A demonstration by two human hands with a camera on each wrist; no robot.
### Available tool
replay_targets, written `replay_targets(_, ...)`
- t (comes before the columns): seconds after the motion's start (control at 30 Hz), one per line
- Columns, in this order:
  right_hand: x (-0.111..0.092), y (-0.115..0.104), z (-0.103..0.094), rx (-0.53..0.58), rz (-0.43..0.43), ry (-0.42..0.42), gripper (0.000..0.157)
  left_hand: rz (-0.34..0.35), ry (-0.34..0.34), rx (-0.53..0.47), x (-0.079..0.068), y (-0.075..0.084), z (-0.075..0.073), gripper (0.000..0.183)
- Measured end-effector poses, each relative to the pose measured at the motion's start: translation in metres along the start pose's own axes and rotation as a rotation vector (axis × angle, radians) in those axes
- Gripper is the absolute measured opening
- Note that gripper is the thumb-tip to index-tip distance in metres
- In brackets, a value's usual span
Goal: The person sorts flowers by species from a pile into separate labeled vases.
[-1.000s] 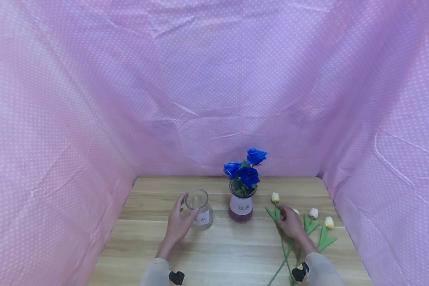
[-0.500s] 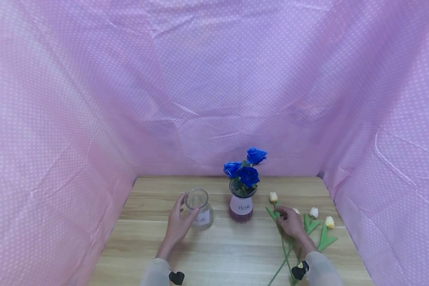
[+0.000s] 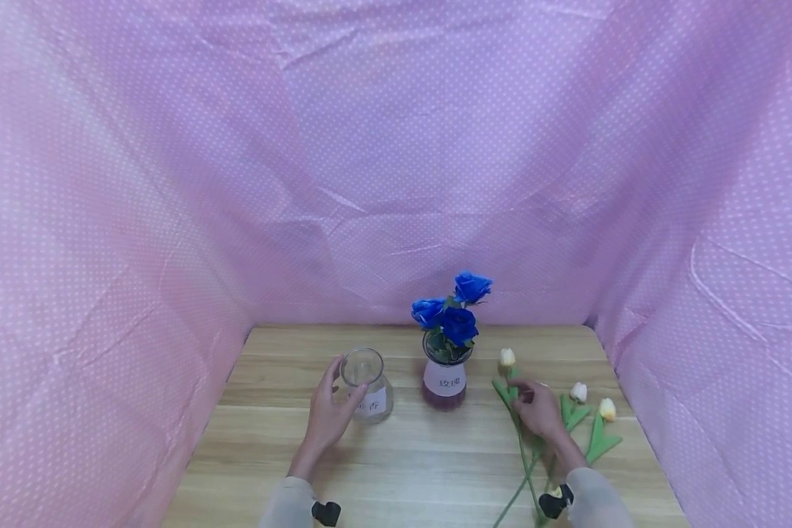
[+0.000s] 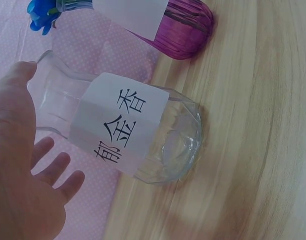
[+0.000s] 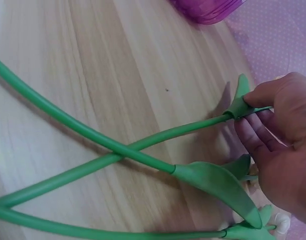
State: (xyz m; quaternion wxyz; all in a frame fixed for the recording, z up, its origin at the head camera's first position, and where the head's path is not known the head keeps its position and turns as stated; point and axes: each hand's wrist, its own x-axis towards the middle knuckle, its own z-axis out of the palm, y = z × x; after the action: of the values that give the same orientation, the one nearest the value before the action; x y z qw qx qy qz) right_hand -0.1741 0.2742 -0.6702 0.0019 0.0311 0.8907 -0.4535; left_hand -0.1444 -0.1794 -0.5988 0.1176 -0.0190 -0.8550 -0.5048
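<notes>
My left hand (image 3: 330, 414) holds a clear glass vase (image 4: 180, 145) by its neck, thumb at the rim and fingers on the far side. Nothing stands in this vase, and its white paper label (image 4: 120, 125) bears black Chinese characters. Over on the right, my right hand (image 3: 543, 416) pinches a white artificial tulip (image 3: 507, 358) where its green leaves meet the stem. In the right wrist view the thumb lies on the leaf (image 5: 238, 102), with the other fingers beneath. Its stem (image 5: 180, 131) crosses another tulip stem (image 5: 68, 112) on the wooden table.
Between the hands stands a purple glass vase (image 3: 444, 396) with a white label, holding blue roses (image 3: 459, 325). More white tulips (image 3: 578, 393) lie on the table (image 3: 409, 469) beside and under the right forearm. Pink dotted cloth (image 3: 396, 183) hangs around the table.
The pinched tulip's bloom has shifted slightly, now a little farther back than half a second ago. The left hand and the clear vase have stayed nearly still.
</notes>
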Motion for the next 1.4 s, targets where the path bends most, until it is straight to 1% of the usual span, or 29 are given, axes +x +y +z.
replay_targets(0.13,-0.003,-0.005,-0.003,0.014,-0.001,0.046,0.046,-0.003,0.0,-0.002,-0.001,0.001,0.0,0.083)
replay_targets(0.47,-0.011,-0.031,-0.018,0.186,-0.005,0.108,0.048,-0.001,0.01,0.0,-0.001,0.0,0.001,0.082)
replay_targets(0.6,-0.012,-0.04,-0.022,0.233,-0.015,0.138,0.049,-0.003,0.008,0.005,-0.001,0.0,0.0,0.082)
replay_targets(0.67,-0.012,-0.043,-0.024,0.235,-0.025,0.157,0.048,-0.003,0.006,0.006,-0.001,0.0,0.0,0.082)
replay_targets(0.77,-0.013,-0.047,-0.026,0.244,-0.057,0.199,0.047,-0.003,0.004,0.007,-0.001,0.0,0.0,0.082)
replay_targets(0.87,-0.014,-0.051,-0.027,0.28,-0.1,0.237,0.046,-0.002,0.002,0.003,-0.001,0.0,0.0,0.082)
replay_targets(1.07,-0.019,-0.064,-0.03,0.369,-0.219,0.302,0.046,0.003,0.001,-0.003,0.0,-0.001,0.001,0.083)
replay_targets(1.27,-0.024,-0.079,-0.036,0.433,-0.342,0.325,0.047,0.007,0.001,-0.005,-0.001,-0.002,0.001,0.082)
replay_targets(1.4,-0.026,-0.091,-0.039,0.472,-0.388,0.323,0.049,0.012,0.004,-0.005,-0.002,-0.002,0.001,0.081)
